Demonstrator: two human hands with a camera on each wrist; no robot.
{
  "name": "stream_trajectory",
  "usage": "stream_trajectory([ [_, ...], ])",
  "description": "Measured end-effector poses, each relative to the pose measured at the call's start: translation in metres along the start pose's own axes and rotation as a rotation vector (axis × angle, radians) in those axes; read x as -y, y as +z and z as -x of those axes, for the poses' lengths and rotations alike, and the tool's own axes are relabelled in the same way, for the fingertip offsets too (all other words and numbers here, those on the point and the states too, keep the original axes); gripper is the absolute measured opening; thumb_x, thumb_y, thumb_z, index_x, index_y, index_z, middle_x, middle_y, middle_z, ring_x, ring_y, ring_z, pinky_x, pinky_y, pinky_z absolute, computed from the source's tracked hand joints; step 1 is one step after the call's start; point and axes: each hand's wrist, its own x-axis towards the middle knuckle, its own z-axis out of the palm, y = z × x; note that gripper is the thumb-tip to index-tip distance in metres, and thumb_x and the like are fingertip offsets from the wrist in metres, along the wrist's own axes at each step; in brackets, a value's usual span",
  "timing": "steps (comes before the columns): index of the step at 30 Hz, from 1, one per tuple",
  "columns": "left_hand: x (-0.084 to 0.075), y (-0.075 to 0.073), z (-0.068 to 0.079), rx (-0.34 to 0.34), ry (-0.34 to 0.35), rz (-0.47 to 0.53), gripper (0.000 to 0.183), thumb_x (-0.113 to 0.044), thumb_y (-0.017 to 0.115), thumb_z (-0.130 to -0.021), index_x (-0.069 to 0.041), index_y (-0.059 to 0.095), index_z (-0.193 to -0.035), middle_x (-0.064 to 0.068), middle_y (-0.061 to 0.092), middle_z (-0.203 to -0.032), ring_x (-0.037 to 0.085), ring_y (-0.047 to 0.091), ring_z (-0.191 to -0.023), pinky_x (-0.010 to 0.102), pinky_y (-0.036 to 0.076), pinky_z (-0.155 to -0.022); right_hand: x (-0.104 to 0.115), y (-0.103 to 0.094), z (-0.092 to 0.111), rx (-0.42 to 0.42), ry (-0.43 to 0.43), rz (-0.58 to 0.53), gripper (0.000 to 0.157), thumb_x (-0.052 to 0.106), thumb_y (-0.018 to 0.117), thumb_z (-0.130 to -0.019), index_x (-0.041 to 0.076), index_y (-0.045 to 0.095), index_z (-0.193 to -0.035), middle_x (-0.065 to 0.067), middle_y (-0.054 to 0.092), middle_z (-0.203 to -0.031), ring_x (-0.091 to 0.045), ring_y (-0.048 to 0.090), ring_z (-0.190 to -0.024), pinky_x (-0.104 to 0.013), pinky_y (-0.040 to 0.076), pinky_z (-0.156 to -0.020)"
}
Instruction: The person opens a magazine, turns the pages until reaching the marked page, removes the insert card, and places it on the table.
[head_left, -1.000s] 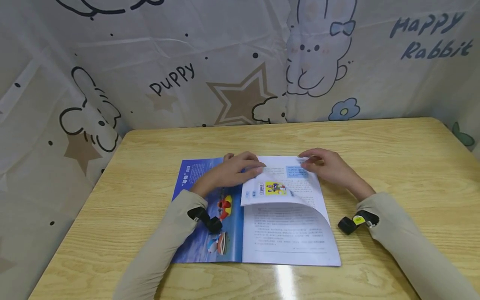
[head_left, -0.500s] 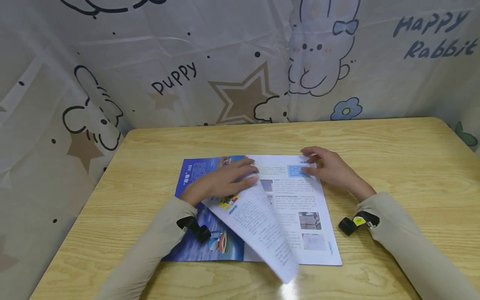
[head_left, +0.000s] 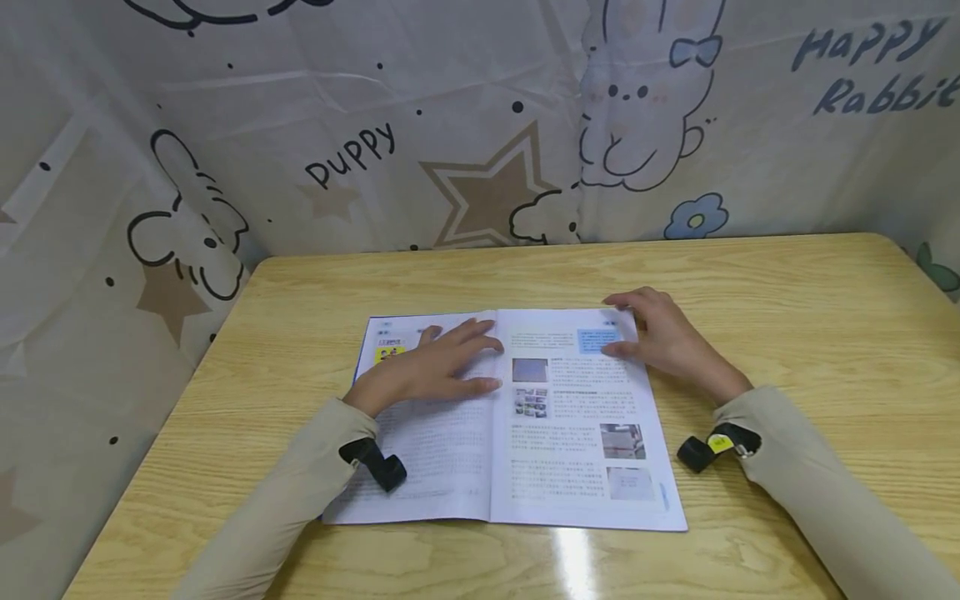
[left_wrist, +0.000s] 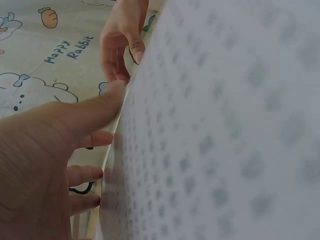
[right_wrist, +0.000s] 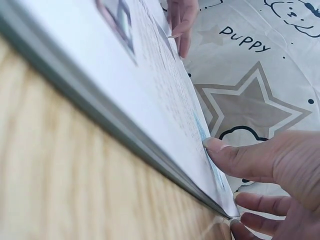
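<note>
A magazine [head_left: 555, 492] lies spread on the wooden table, with printed text and small photos on its right page. My left hand [head_left: 431, 367] lies over the upper part of the left page [head_left: 427, 492], fingers spread and pointing to the fold. In the left wrist view that thumb [left_wrist: 107, 102] stands out along the page's edge. At the top right corner of the magazine is my right hand [head_left: 663, 342]. Its thumb [right_wrist: 232, 157] touches the page near a blue text box [head_left: 597, 341], while the other fingers [right_wrist: 260, 202] are at the corner's edge, apart from the thumb.
The wooden table [head_left: 787, 325] extends around the magazine on every side. A cloth [head_left: 330, 108] printed with cartoon animals, stars and words hangs behind the table and at its left. Black wrist cameras [head_left: 386, 468] are strapped over both sleeves.
One leaf has turned from right to left under my left hand, covering the blue picture page. The left hand has moved left and slightly down. My right hand has stayed near the top right corner.
</note>
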Motion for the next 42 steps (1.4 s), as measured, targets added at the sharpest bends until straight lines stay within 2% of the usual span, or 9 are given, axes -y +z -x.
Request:
stream_trajectory([
  [4, 0.001, 0.002, 0.0, 0.007, 0.005, -0.006, 0.071, -0.058, 0.063, -0.086, -0.028, 0.037, -0.145, 0.002, 0.011, -0.162, 0.024, 0.003, -0.148, 0.059, 0.002, -0.113, -0.001, -0.001, 0.001, -0.008, -0.012, -0.003, 0.064, 0.016, 0.081, -0.079, -0.001, 0.052, -0.133, -0.023, 0.048, -0.128, -0.039, 0.046, -0.115, -0.054, 0.038, -0.096],
  [7, 0.003, 0.003, -0.001, 0.004, 0.005, -0.017, 0.081, -0.06, 0.065, -0.084, -0.028, 0.031, -0.15, 0.002, 0.007, -0.162, 0.025, 0.001, -0.148, 0.059, 0.001, -0.113, -0.001, 0.0, 0.001, -0.016, -0.018, -0.004, 0.063, 0.015, 0.081, -0.079, -0.001, 0.052, -0.132, -0.022, 0.048, -0.127, -0.038, 0.047, -0.113, -0.053, 0.039, -0.095],
  [14, 0.009, 0.007, -0.006, 0.003, -0.035, -0.004, 0.103, -0.061, 0.073, -0.076, -0.026, 0.017, -0.156, 0.007, -0.003, -0.162, 0.027, -0.008, -0.148, 0.06, -0.006, -0.112, 0.005, 0.004, -0.001, 0.022, -0.026, 0.078, 0.069, 0.016, 0.078, -0.082, -0.005, 0.045, -0.139, -0.026, 0.044, -0.14, -0.043, 0.033, -0.13, -0.056, 0.028, -0.106],
  [22, 0.007, 0.015, -0.013, 0.032, -0.076, 0.001, 0.11, -0.067, 0.069, -0.075, -0.03, 0.004, -0.156, 0.004, -0.015, -0.161, 0.025, -0.02, -0.145, 0.058, -0.016, -0.11, 0.008, 0.004, -0.001, 0.022, -0.049, 0.201, 0.068, 0.018, 0.077, -0.083, -0.009, 0.046, -0.138, -0.026, 0.043, -0.135, -0.043, 0.032, -0.126, -0.056, 0.032, -0.104],
  [28, -0.003, 0.019, -0.016, 0.102, -0.135, -0.04, 0.112, -0.073, 0.063, -0.075, -0.031, -0.005, -0.155, 0.003, -0.025, -0.158, 0.025, -0.029, -0.141, 0.059, -0.02, -0.107, 0.008, 0.004, -0.001, 0.056, -0.033, 0.2, 0.064, 0.018, 0.076, -0.085, -0.007, 0.048, -0.136, -0.026, 0.043, -0.138, -0.043, 0.036, -0.126, -0.056, 0.033, -0.105],
  [33, -0.023, 0.026, -0.016, 0.148, -0.157, -0.041, 0.105, -0.075, 0.053, -0.081, -0.033, -0.008, -0.154, 0.007, -0.034, -0.154, 0.029, -0.034, -0.138, 0.062, -0.023, -0.104, 0.007, 0.003, -0.002, 0.074, -0.002, 0.183, 0.063, 0.017, 0.076, -0.085, -0.007, 0.048, -0.136, -0.025, 0.043, -0.139, -0.043, 0.038, -0.127, -0.055, 0.032, -0.106],
  [38, -0.045, 0.034, -0.016, 0.163, -0.195, -0.044, 0.1, -0.076, 0.048, -0.082, -0.035, -0.008, -0.154, 0.01, -0.037, -0.151, 0.03, -0.035, -0.136, 0.062, -0.023, -0.104, 0.007, -0.001, -0.001, 0.074, 0.013, 0.198, 0.064, 0.017, 0.076, -0.084, -0.007, 0.049, -0.136, -0.024, 0.045, -0.135, -0.041, 0.041, -0.124, -0.055, 0.034, -0.105],
  [42, -0.049, 0.035, -0.018, 0.165, -0.208, -0.053, 0.1, -0.077, 0.048, -0.082, -0.036, -0.009, -0.153, 0.01, -0.037, -0.151, 0.03, -0.035, -0.136, 0.061, -0.023, -0.104, 0.004, -0.003, 0.0, 0.074, 0.001, 0.204, 0.062, 0.017, 0.076, -0.084, -0.008, 0.049, -0.135, -0.025, 0.046, -0.133, -0.041, 0.041, -0.123, -0.056, 0.033, -0.105],
])
